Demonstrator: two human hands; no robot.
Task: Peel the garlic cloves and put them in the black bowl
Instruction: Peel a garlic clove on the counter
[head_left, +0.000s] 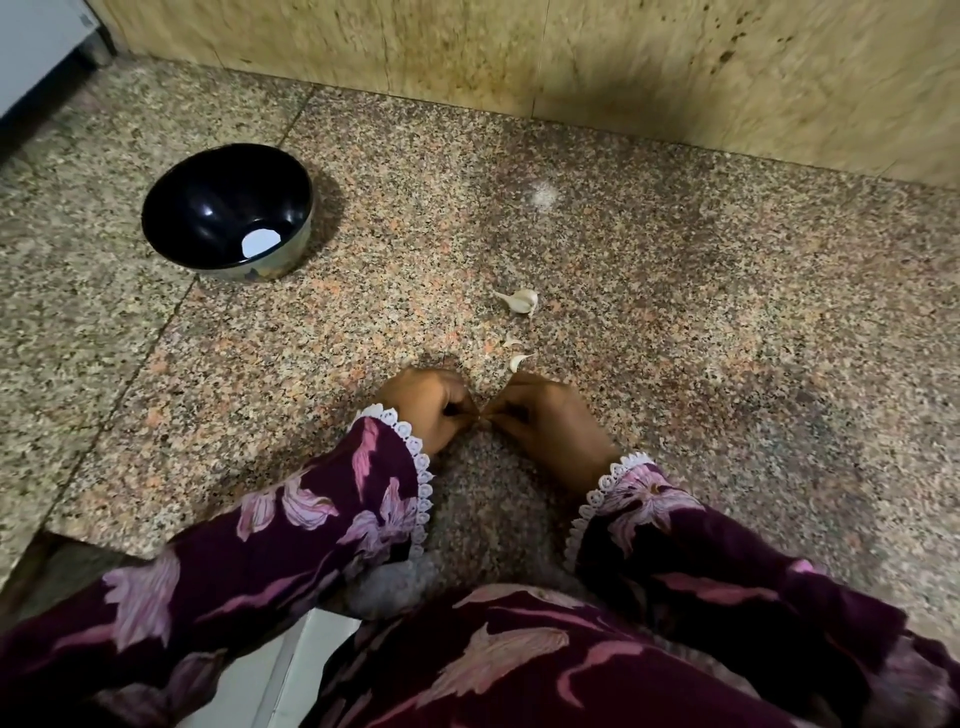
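Observation:
A black bowl (227, 208) stands on the speckled granite counter (675, 312) at the far left; only a bright reflection shows inside it. An unpeeled garlic clove (519, 301) lies near the middle of the counter. Two smaller pale garlic pieces (519, 361) lie just beyond my fingers. My left hand (428, 408) and my right hand (550, 421) meet fingertip to fingertip low over the counter, pinching something tiny between them. It is almost fully hidden by the fingers, so I cannot tell whether it is a clove.
A yellowish stone wall (571, 62) closes the back of the counter. The counter's front edge drops off at the lower left (93, 545). A white appliance corner (36, 41) shows at the top left. My purple flowered sleeves (311, 519) cover the foreground.

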